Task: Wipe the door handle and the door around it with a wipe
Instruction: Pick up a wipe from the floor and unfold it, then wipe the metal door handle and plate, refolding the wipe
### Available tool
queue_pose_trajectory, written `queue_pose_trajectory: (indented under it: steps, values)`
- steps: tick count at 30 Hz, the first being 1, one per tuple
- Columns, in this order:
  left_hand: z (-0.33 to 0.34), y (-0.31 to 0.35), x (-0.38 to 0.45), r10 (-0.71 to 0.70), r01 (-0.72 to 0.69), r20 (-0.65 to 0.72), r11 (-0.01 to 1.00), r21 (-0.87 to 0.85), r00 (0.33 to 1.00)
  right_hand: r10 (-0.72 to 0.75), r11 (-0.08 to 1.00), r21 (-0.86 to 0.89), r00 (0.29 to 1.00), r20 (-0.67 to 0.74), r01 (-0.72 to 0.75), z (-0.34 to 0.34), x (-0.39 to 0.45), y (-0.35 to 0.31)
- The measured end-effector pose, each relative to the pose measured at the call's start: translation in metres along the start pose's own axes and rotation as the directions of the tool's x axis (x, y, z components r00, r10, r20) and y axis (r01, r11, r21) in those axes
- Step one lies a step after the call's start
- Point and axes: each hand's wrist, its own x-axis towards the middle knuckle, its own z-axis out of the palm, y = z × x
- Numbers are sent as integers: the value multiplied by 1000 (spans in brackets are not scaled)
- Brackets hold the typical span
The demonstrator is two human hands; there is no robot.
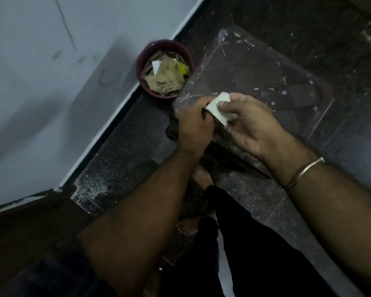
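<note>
Both hands' grips, left (194, 123) and right (253, 123), pinch the wipe (217, 108), seemingly unfolding it; next, reach the door handle.

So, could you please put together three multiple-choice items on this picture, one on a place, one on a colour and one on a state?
1. Where does the round bin stand?
A. On the floor against the pale wall
B. On a table
C. Hung on a door

2. What colour is the folded wipe?
A. Red
B. White
C. Black

3. How is the wipe held?
A. It lies loose on the floor
B. It sits in the bin
C. Both hands pinch it between them

Answers:
1 A, the bin sits on the dark floor at the foot of the pale wall.
2 B, the wipe shows plainly white against the dark floor.
3 C, the left hand and right hand both have fingers on it, above the floor.
</note>
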Motion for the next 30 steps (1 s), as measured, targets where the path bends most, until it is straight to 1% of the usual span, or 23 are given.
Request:
queue_pose_trajectory:
  steps: [3, 5, 7, 9, 11, 15, 19, 21, 24, 26, 30]
  values:
    - [-33, 24, -7, -83, 74, -50, 984, -162, 995, -45, 999, -1, 996, 79, 45, 23, -25, -12]
    - [-57, 41, -14, -120, 97, -79, 964, -248, 990, -90, 992, -72, 986, 143, 101, 38, -44, -21]
    - [-86, 60, -27, -147, 103, -118, 943, -315, 982, -112, 982, -125, 965, 239, 145, 58, -69, -33]
    - [-119, 83, -44, -163, 85, -165, 913, -399, 973, -115, 973, -153, 933, 340, 175, 81, -99, -45]
    - [-150, 106, -61, -194, 66, -202, 857, -510, 960, -129, 959, -179, 899, 420, 221, 105, -128, -55]
    - [-211, 153, -102, -275, -18, -322, 735, -678, 906, -130, 926, -224, 814, 567, 304, 152, -189, -65]
    - [-277, 192, -142, -313, -173, -445, 623, -763, 839, -90, 904, -231, 687, 721, 360, 200, -246, -69]
    - [-305, 208, -160, -302, -240, -493, 600, -763, 816, -87, 882, -226, 614, 784, 414, 221, -270, -69]
    - [-344, 225, -189, -254, -347, -594, 614, -708, 763, -87, 856, -193, 501, 861, 480, 253, -306, -69]
    - [-366, 234, -206, -227, -394, -649, 636, -664, 726, -97, 832, -167, 434, 895, 530, 273, -328, -70]
    - [-406, 249, -242, -205, -462, -745, 672, -579, 635, -104, 772, -99, 278, 955, 627, 303, -372, -64]
